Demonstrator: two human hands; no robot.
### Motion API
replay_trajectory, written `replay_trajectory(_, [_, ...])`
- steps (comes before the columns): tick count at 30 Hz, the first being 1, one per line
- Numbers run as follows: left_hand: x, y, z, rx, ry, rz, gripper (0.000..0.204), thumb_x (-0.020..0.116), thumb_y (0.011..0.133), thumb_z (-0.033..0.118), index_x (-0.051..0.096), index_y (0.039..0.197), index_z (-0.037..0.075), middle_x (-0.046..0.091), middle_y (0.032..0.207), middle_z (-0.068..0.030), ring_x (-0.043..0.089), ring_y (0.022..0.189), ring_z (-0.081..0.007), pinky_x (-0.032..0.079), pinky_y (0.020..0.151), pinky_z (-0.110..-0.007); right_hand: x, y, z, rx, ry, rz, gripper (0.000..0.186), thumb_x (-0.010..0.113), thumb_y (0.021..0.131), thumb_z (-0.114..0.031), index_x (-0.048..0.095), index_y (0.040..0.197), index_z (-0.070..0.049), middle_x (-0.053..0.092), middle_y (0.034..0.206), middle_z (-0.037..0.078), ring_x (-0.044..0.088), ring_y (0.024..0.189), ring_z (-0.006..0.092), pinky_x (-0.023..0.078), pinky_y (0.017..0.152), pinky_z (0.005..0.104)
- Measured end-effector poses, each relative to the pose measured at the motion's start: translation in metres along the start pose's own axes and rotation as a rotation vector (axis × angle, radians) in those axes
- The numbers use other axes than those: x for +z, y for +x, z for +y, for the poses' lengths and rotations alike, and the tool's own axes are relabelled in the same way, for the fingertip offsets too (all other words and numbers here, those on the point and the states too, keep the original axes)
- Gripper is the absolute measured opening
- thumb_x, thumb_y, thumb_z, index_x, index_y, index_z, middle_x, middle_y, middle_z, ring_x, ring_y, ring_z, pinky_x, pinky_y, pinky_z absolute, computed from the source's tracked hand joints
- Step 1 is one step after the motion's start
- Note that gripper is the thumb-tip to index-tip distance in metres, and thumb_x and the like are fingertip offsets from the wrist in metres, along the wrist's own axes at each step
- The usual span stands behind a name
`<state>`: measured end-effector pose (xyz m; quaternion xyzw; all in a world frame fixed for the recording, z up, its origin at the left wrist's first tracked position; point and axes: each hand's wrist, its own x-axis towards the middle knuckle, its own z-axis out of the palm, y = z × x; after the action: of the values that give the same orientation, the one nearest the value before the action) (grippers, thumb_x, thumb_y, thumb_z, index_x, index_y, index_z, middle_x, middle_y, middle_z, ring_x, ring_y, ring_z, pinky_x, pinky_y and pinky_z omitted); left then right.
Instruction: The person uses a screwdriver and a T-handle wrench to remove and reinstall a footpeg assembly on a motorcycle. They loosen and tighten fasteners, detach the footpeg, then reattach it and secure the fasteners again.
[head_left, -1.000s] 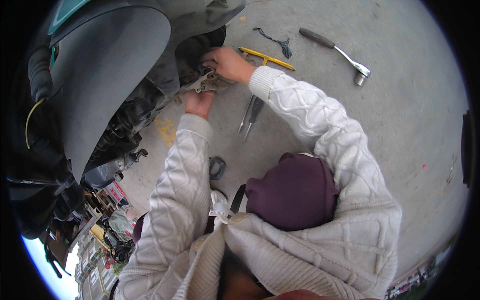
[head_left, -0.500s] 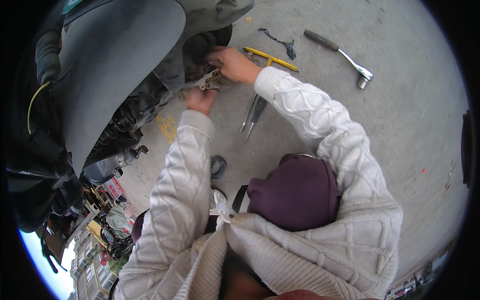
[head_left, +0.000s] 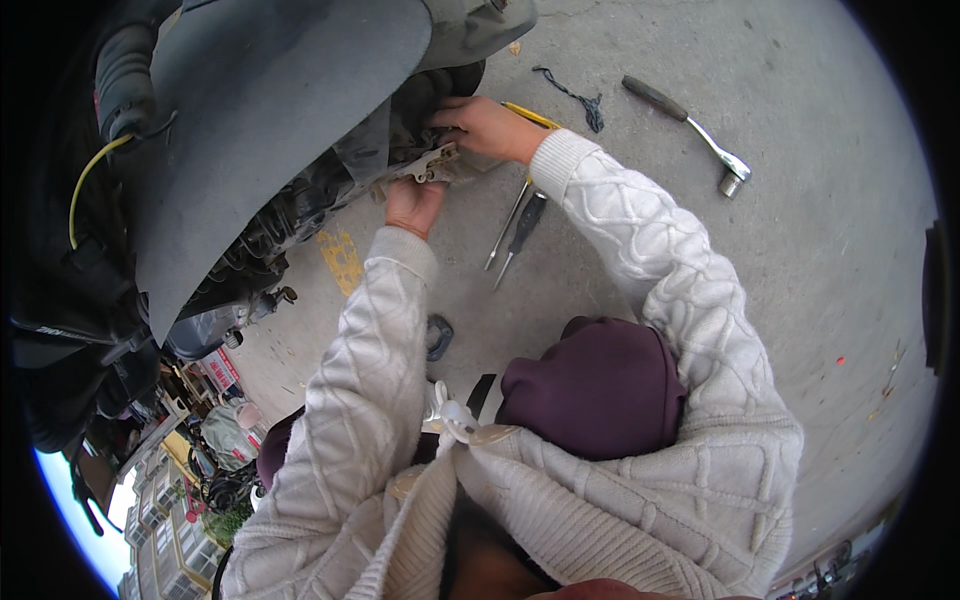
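Observation:
My left hand (head_left: 413,206) grips a dirty beige metal bracket (head_left: 430,167) from below, at the lower edge of a dark scooter or motorcycle (head_left: 290,120). Its fingertips are hidden behind that part. Just above the bracket, my right hand (head_left: 492,129) reaches in under the dark plastic panel with its fingers bent together. What they pinch there is too small and shadowed to make out. Beneath my right wrist, a yellow T-handle tool (head_left: 528,114) lies partly covered on the ground.
Two screwdriver-like tools, one a dark-handled screwdriver (head_left: 522,232), lie on the concrete below my hands. Farther right is a ratchet wrench (head_left: 690,128) with a socket, near a twisted black strip (head_left: 580,97). My knee (head_left: 595,390) is close by.
The view has shifted slightly, so the vehicle and tools appear a little to the right. My right hand now covers more of the yellow tool. Both hands stay at the bracket.

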<state>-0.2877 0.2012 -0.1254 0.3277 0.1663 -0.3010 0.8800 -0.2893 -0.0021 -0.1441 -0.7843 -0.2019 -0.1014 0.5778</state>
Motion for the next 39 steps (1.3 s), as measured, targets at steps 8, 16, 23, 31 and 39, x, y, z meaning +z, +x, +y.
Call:
replay_trajectory(8, [-0.014,0.005,0.003,0.102,0.038,0.226,0.028,0.042,0.095,0.011,0.049,0.121,0.002,0.055,0.122,-0.0109,0.055,0.108,-0.0238,0.048,0.095,-0.039,0.012,-0.003,-0.001,0.045,0.088,0.108,0.032,0.062,0.076,-0.004,0.061,0.108,-0.004,0.060,0.105,0.015,0.057,0.095,0.0371,0.047,0.081,0.0414])
replay_trajectory(16, [-0.007,0.011,-0.008,0.184,0.033,0.347,0.028,0.049,0.093,0.018,0.053,0.118,0.005,0.056,0.121,-0.0079,0.056,0.107,-0.0238,0.048,0.092,-0.039,0.016,-0.008,-0.011,0.105,0.094,0.170,0.033,0.059,0.075,-0.002,0.061,0.107,-0.005,0.059,0.105,0.014,0.058,0.092,0.0368,0.048,0.078,0.0417])
replay_trajectory(23, [0.011,0.013,-0.013,0.203,-0.030,0.372,0.034,0.050,0.092,0.024,0.052,0.120,0.006,0.055,0.123,-0.0100,0.053,0.110,-0.0269,0.045,0.095,-0.044,0.015,-0.008,-0.011,0.084,-0.006,0.186,0.031,0.059,0.075,-0.003,0.061,0.106,-0.005,0.058,0.104,0.014,0.058,0.088,0.0366,0.048,0.076,0.0419])
replay_trajectory(31, [-0.004,0.019,-0.006,0.210,-0.032,0.388,0.038,0.050,0.092,0.029,0.051,0.123,0.005,0.051,0.127,-0.0110,0.048,0.115,-0.0288,0.041,0.099,-0.046,0.013,-0.008,-0.011,0.101,-0.053,0.181,0.031,0.063,0.074,-0.004,0.062,0.105,-0.002,0.058,0.099,0.016,0.059,0.088,0.0363,0.048,0.075,0.0406])
replay_trajectory(39, [-0.002,0.017,-0.006,0.169,-0.097,0.284,0.042,0.054,0.090,0.031,0.052,0.123,0.005,0.051,0.127,-0.0111,0.049,0.115,-0.0289,0.041,0.099,-0.046,0.013,-0.009,-0.010,0.123,-0.098,0.167,0.030,0.061,0.076,-0.007,0.062,0.105,-0.006,0.060,0.105,0.013,0.060,0.089,0.0342,0.049,0.075,0.0413])
